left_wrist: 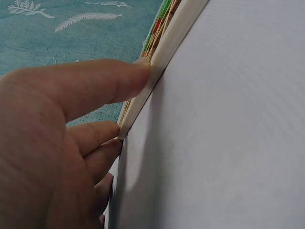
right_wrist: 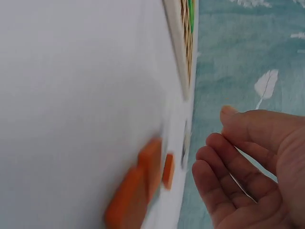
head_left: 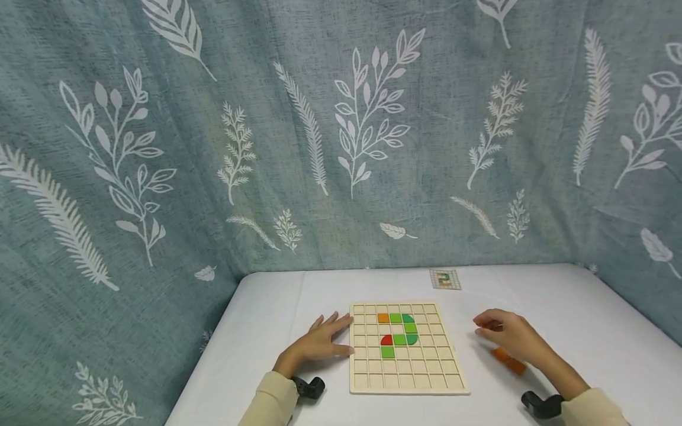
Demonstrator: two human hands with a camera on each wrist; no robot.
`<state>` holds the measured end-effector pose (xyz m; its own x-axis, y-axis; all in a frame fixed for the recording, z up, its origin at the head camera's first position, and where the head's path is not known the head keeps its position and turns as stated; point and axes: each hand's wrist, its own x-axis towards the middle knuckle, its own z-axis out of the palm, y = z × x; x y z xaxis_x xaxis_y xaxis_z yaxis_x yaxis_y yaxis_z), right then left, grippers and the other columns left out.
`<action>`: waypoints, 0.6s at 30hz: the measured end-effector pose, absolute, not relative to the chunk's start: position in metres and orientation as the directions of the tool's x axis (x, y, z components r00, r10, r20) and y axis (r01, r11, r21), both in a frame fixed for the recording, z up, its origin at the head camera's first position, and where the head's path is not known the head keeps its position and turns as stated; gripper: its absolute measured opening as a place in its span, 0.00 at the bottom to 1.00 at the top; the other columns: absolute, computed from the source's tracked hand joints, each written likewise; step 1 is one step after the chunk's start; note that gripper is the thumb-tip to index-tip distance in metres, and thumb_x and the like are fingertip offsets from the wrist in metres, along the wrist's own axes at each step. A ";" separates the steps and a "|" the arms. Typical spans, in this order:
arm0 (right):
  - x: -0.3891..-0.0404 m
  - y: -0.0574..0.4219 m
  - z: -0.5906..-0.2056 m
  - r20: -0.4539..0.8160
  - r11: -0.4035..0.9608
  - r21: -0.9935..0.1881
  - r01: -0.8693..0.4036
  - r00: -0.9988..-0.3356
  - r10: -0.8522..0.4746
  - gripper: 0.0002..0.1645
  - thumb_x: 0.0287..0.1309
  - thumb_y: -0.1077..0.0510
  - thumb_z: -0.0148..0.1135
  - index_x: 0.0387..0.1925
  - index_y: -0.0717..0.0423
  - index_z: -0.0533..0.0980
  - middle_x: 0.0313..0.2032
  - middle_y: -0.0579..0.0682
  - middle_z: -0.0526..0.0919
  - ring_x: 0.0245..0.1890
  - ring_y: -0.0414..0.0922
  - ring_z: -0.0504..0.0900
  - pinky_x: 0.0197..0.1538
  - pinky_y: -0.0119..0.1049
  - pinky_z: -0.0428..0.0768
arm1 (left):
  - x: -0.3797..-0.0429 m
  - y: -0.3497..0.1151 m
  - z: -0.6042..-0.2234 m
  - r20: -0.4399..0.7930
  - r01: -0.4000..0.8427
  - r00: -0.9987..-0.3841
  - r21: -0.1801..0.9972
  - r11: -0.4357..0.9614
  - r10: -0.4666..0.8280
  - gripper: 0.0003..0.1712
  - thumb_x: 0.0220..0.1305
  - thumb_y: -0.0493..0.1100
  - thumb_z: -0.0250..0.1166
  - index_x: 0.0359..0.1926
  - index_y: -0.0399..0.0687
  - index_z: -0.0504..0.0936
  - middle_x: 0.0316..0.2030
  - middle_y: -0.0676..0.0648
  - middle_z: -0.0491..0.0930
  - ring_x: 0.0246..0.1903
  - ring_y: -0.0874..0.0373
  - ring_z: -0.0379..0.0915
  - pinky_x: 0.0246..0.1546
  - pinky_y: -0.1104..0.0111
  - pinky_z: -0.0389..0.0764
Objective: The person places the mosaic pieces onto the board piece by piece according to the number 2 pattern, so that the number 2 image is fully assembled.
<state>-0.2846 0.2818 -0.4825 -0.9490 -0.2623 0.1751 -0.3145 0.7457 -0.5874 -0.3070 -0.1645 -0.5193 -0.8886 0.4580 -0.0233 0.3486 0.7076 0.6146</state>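
Observation:
A pale wooden grid board [head_left: 367,378] lies on the table, with orange, green and red pieces set in its squares, some of them round-edged. My left hand [head_left: 319,342] is at the board's left edge, its fingers spread and the thumb touching the side; the left wrist view shows the thumb [left_wrist: 109,83] against the rim. To the right of the board, my right hand [head_left: 510,334] hovers with loosely bent fingers and nothing visible in it. Below it, orange pieces [head_left: 515,366] rest on the table; the right wrist view shows several orange blocks [right_wrist: 128,200], blurred.
A small pattern card [head_left: 445,280] with a matching grid lies behind the board, near the table's far edge. White cloth covers the table [head_left: 266,313]. A teal curtain [head_left: 319,236] with white leaf prints hangs behind and at the sides.

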 end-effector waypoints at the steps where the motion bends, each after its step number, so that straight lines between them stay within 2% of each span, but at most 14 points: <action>1: -0.286 0.286 -0.483 0.174 0.752 -0.581 -0.311 -0.950 -0.258 0.14 0.61 0.55 0.68 0.46 0.57 0.83 0.41 0.47 0.87 0.39 0.39 0.84 0.43 0.34 0.85 | -0.307 -0.165 -0.519 -0.023 0.349 -0.888 0.614 0.708 0.458 0.48 0.58 0.62 0.68 0.75 0.53 0.63 0.76 0.51 0.60 0.79 0.48 0.44 0.79 0.47 0.36; 5: -0.293 0.299 -0.486 0.165 0.774 -0.571 -0.275 -0.962 -0.220 0.15 0.61 0.55 0.69 0.47 0.57 0.83 0.41 0.49 0.87 0.40 0.44 0.84 0.43 0.37 0.85 | -0.307 -0.165 -0.518 -0.022 0.351 -0.888 0.613 0.708 0.459 0.47 0.58 0.61 0.68 0.75 0.53 0.63 0.76 0.50 0.60 0.79 0.47 0.45 0.79 0.47 0.36; 10: -0.302 0.309 -0.490 0.128 0.782 -0.582 -0.223 -0.975 -0.183 0.16 0.61 0.58 0.68 0.48 0.61 0.82 0.43 0.55 0.87 0.42 0.48 0.84 0.44 0.46 0.85 | -0.307 -0.166 -0.518 -0.025 0.346 -0.889 0.619 0.705 0.457 0.47 0.58 0.62 0.68 0.75 0.54 0.63 0.76 0.50 0.59 0.79 0.47 0.44 0.79 0.46 0.36; 18: -0.312 0.309 -0.495 0.092 0.807 -0.556 -0.198 -0.980 -0.177 0.16 0.59 0.60 0.69 0.47 0.64 0.82 0.43 0.58 0.87 0.40 0.49 0.84 0.43 0.47 0.85 | -0.309 -0.165 -0.520 -0.021 0.351 -0.887 0.618 0.704 0.461 0.47 0.58 0.62 0.68 0.75 0.54 0.63 0.76 0.51 0.59 0.79 0.47 0.44 0.79 0.46 0.36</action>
